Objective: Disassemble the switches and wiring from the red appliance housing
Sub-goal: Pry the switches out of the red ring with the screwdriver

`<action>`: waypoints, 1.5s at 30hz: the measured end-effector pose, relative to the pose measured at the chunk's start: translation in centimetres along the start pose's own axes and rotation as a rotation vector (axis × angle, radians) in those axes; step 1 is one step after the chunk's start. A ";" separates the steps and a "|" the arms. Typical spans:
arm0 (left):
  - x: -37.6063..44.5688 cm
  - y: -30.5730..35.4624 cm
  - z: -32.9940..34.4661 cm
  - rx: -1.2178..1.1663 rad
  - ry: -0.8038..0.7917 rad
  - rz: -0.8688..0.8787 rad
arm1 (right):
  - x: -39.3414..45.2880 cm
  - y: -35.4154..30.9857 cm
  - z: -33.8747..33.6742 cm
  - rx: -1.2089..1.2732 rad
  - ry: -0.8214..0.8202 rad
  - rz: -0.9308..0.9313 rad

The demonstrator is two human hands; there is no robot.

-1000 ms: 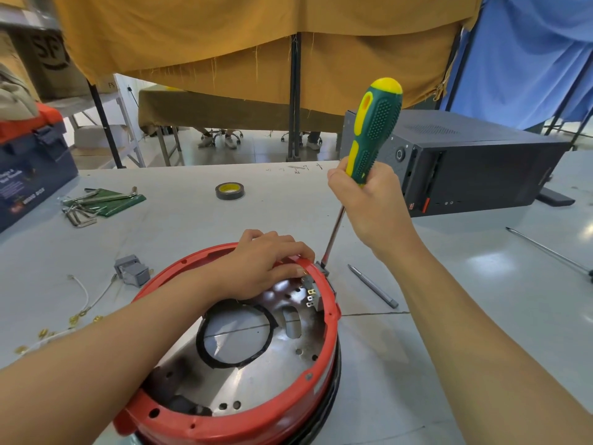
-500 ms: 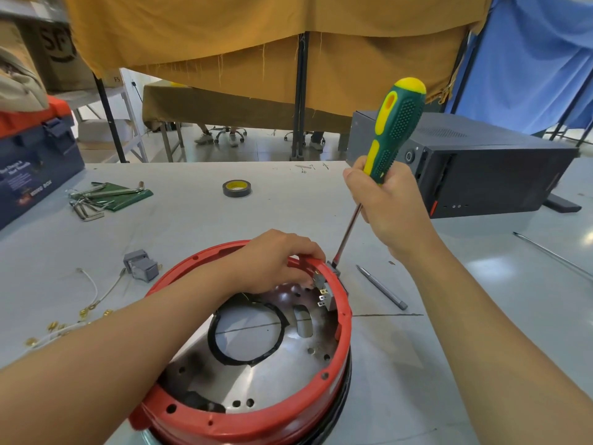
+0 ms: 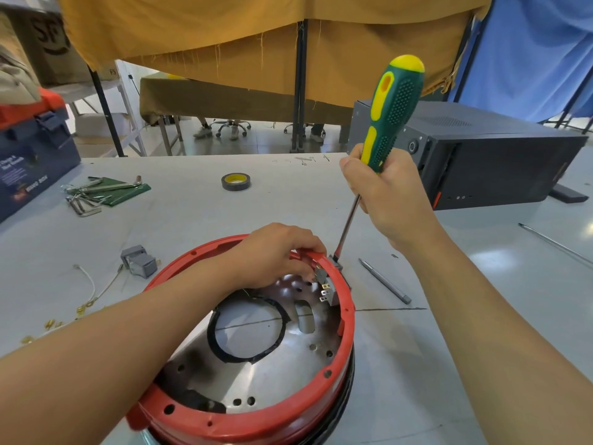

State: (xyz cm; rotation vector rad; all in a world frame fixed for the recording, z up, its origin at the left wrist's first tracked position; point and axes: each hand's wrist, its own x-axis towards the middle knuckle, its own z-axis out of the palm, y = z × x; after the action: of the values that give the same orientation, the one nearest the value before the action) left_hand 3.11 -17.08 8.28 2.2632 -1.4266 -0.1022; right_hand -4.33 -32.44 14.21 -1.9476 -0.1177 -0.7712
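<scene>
The red appliance housing [image 3: 256, 422] lies on the table with its metal inner plate facing up. A grey switch [image 3: 329, 292] with brass terminals sits in its far right wall. My left hand [image 3: 272, 255] reaches into the housing and its fingers pinch the switch's upper part at the rim. My right hand [image 3: 385, 200] grips a green and yellow screwdriver [image 3: 391, 114], held nearly upright. Its tip meets the switch's outer face just outside the rim. A removed grey switch [image 3: 139, 261] and loose wires [image 3: 90, 293] with brass terminals lie left of the housing.
A thin grey screwdriver bit [image 3: 385, 281] lies right of the housing, a long rod [image 3: 555, 244] further right. A black computer case [image 3: 481, 155] stands at the back right. Tape roll [image 3: 236, 182], hex keys on a green pouch [image 3: 102, 191] and a blue toolbox [image 3: 29, 165] sit at the back left.
The view has shifted slightly, so the housing and both hands sit a little further right in the frame. Both hands keep their hold and the screwdriver tip stays at the switch.
</scene>
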 end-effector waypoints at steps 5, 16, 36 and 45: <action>0.0 0.1 0.1 0.042 -0.009 -0.020 | 0.0 -0.2 -0.1 -0.001 0.005 -0.004; -0.8 1.1 -0.3 0.076 -0.020 0.037 | -0.3 -0.1 -0.2 -0.028 0.001 -0.017; -0.6 0.8 0.4 0.106 0.011 0.085 | -0.1 0.1 -0.1 0.025 0.002 -0.017; -0.6 1.2 0.9 0.250 0.066 0.093 | -0.5 -0.2 -0.3 -0.014 0.020 -0.060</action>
State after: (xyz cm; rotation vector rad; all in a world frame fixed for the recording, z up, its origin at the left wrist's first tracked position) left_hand 1.61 -17.32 7.89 2.3657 -1.5824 0.1897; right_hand -4.89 -32.45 14.16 -1.9567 -0.1599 -0.8334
